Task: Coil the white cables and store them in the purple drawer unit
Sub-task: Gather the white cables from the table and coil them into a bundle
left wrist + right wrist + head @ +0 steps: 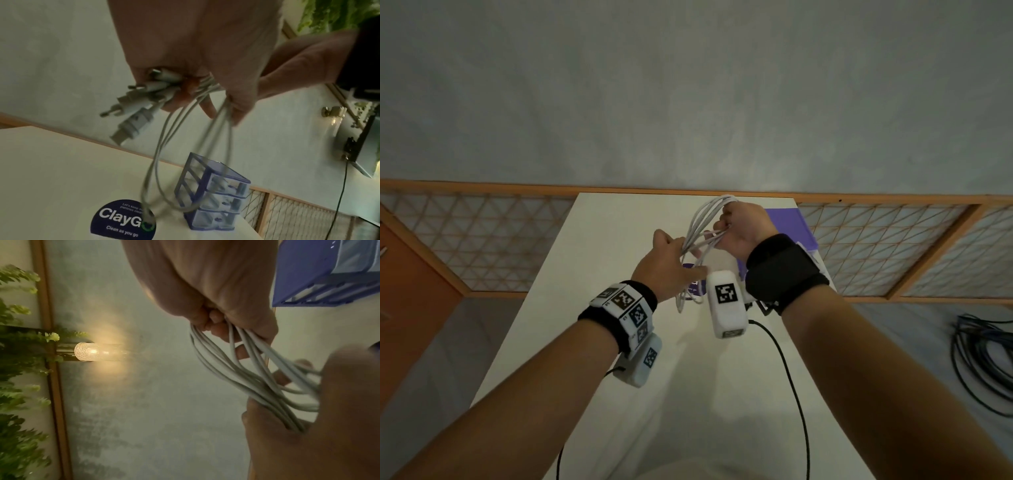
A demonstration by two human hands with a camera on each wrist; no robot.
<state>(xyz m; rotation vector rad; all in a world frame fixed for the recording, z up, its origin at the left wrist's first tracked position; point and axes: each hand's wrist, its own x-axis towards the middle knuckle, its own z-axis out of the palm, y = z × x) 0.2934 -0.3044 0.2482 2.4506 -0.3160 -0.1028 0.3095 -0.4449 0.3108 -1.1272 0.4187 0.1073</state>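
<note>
A bundle of white cables point(700, 219) is held in the air above the white table point(599, 240) between both hands. My left hand point(681, 253) grips the lower part, its fingers curled round the strands and the bunched plugs point(139, 95). Loose loops point(164, 154) hang from it toward the table. My right hand point(722, 222) grips the upper loops point(236, 374) in its fist. The purple drawer unit point(791, 226) stands at the table's far right, partly hidden behind my right hand. In the left wrist view its three clear drawers point(224, 194) sit pushed in.
A round dark "ClayGo" sticker point(123, 219) lies on the table in front of the drawer unit. Dark cables point(983, 359) lie piled on the floor to the right. Black wires point(787, 370) trail from the wrist cameras. A lit wall lamp point(92, 352) and green plants point(18, 340) show on the wall.
</note>
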